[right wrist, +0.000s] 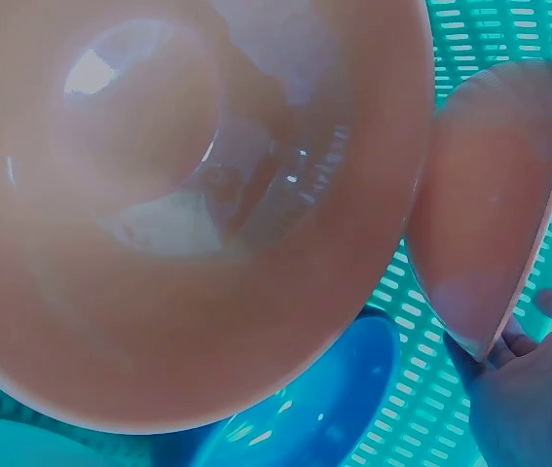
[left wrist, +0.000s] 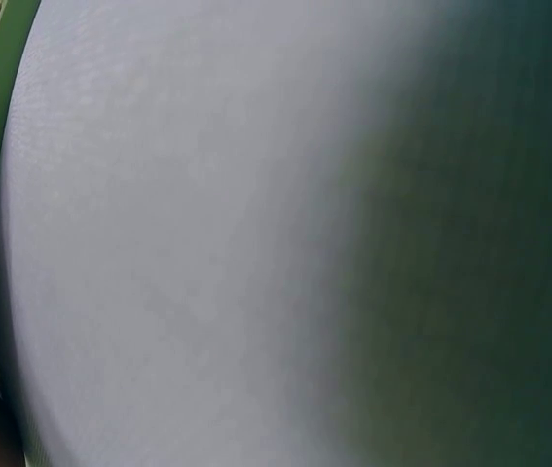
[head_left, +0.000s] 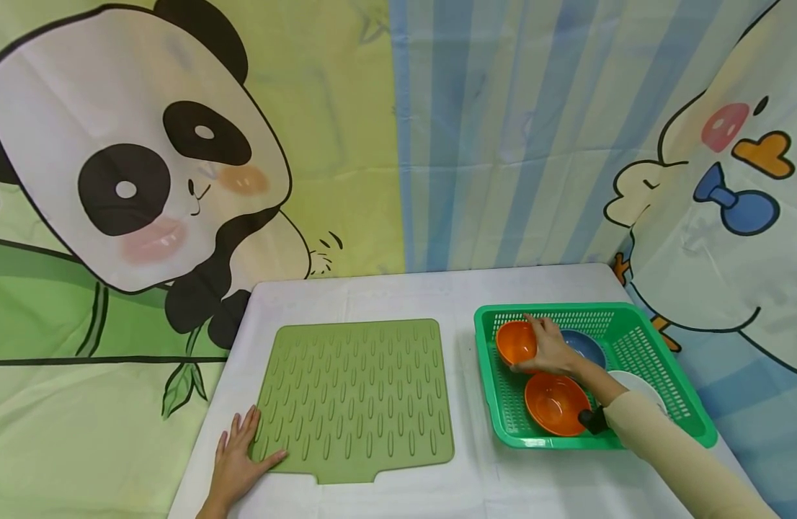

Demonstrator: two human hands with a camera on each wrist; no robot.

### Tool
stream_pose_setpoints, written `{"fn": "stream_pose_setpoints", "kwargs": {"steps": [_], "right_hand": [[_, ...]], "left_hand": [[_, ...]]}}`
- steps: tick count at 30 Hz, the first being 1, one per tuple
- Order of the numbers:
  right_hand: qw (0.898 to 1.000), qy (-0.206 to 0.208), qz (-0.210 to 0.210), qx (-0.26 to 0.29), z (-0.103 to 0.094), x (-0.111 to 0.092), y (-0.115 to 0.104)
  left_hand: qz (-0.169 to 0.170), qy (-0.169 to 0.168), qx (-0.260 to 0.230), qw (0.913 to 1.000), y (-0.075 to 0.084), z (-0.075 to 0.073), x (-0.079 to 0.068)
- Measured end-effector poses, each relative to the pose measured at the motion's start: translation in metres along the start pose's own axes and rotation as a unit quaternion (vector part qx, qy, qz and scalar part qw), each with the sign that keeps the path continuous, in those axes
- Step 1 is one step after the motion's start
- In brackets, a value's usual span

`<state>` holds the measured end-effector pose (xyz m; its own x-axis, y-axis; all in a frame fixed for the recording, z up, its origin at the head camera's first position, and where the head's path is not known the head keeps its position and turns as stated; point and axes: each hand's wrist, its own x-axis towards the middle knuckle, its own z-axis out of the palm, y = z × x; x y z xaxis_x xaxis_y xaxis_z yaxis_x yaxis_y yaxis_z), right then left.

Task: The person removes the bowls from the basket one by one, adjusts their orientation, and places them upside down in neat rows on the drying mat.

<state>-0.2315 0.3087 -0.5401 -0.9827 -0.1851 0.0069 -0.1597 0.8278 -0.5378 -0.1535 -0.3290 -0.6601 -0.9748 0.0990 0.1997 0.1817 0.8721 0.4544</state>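
My right hand [head_left: 553, 350] grips a small orange bowl [head_left: 515, 342] by its rim, at the left side of a green basket [head_left: 632, 317]. That bowl [right wrist: 499, 195] appears tilted in the right wrist view, with fingers at both ends of its rim. Close in front lies another orange bowl [head_left: 555, 404]. A blue bowl [head_left: 585, 347] sits behind the right hand, and a white dish [head_left: 638, 389] is partly hidden by the forearm. My left hand [head_left: 236, 461], fingers spread, rests at the lower left corner of a green ridged mat [head_left: 359, 404].
The mat and basket stand side by side on a white-clothed table [head_left: 466, 432]. Behind the table hangs a curtain [head_left: 502, 144] with cartoon animals. A black wrist device [head_left: 596, 419] sits over the front orange bowl's edge in the head view.
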Motion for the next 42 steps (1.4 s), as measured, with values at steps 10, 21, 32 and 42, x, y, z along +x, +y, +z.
{"fn": "stream_pose_setpoints", "kwargs": {"steps": [10,21,32,42], "right_hand": [[1.0,-0.004,-0.002,-0.006,-0.007,-0.003,-0.004],[1.0,0.008,0.0,-0.013,-0.025,-0.002,-0.022],[0.999,0.033,-0.016,0.032,-0.044,0.006,-0.047],[0.995,0.03,-0.038,0.087,-0.046,0.012,-0.066]], "left_hand": [[0.001,0.001,-0.004,1.0,0.0,-0.001,-0.001],[0.001,-0.009,-0.01,0.9999,-0.001,-0.003,-0.001],[-0.016,-0.062,-0.04,0.9972,0.004,-0.015,0.004],[-0.089,-0.14,-0.066,0.9841,0.021,-0.059,0.03]]}}
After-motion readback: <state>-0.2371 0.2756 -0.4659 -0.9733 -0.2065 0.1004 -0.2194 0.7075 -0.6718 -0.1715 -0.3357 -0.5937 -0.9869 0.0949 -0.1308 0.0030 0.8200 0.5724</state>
